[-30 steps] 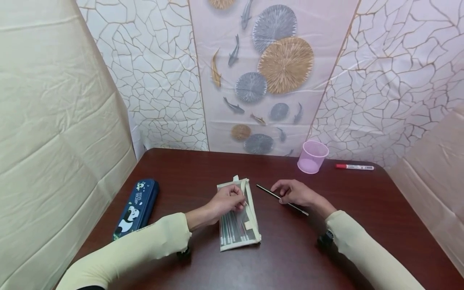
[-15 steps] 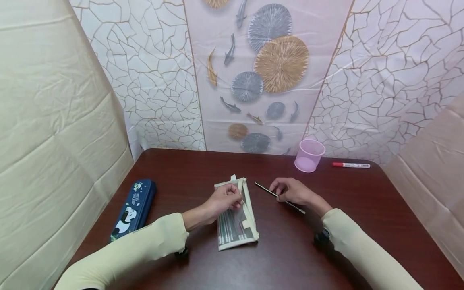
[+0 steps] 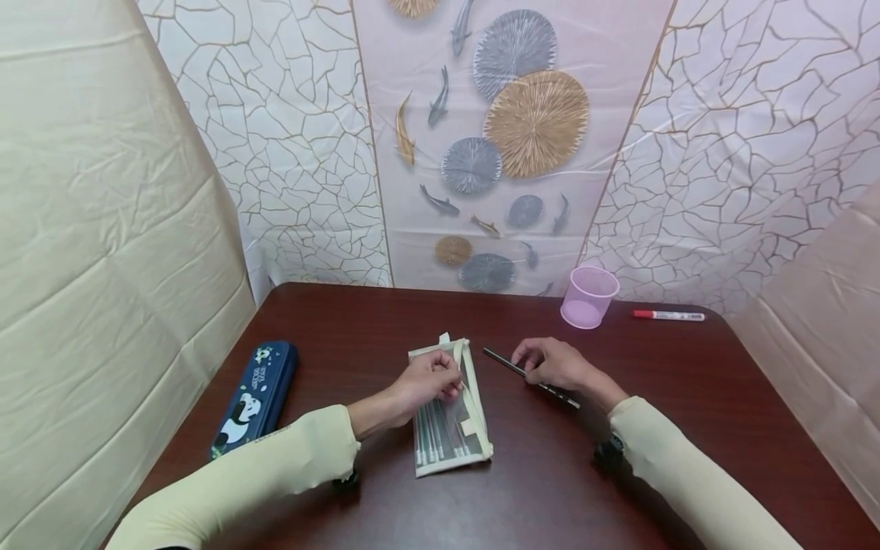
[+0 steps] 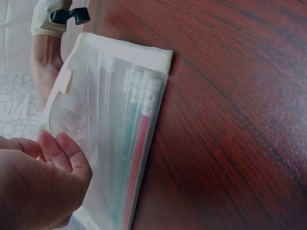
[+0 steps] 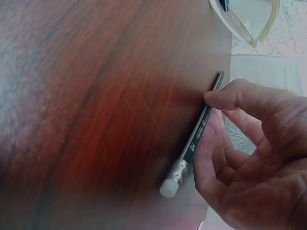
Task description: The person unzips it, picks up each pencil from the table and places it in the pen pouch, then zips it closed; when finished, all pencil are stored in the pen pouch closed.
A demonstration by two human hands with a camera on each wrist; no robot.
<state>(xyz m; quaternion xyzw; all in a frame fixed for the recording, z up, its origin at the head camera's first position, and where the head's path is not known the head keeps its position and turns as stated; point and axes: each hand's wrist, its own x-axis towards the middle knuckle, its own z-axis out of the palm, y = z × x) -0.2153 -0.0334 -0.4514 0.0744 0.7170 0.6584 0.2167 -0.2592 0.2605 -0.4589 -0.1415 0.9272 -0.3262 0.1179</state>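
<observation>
My left hand (image 3: 433, 378) pinches the zip edge of a cream-trimmed mesh pencil pouch (image 4: 98, 110), whose mouth stands apart in the right wrist view. Through the mesh show several pencils with white erasers, among them a red pencil (image 4: 139, 153) and a green pencil (image 4: 128, 129). To the right of the pouch, my right hand (image 3: 558, 363) holds a black pencil (image 5: 197, 136) between thumb and fingers. The pencil slants low over the table, its white eraser (image 5: 169, 188) toward my side. Whether it touches the wood I cannot tell.
A blue panda pencil case (image 3: 254, 401) lies at the left of the dark wooden table (image 3: 536, 489). Near the far edge stand a pink mesh cup (image 3: 589, 298) and, to its right, a red-capped marker (image 3: 668, 315). Patterned cloth hangs behind the table.
Both hands keep nearly the same places and grips. The black pencil seems to have rolled slightly in the right fingers, with pale marks now showing along it. The head view shifts a little.
</observation>
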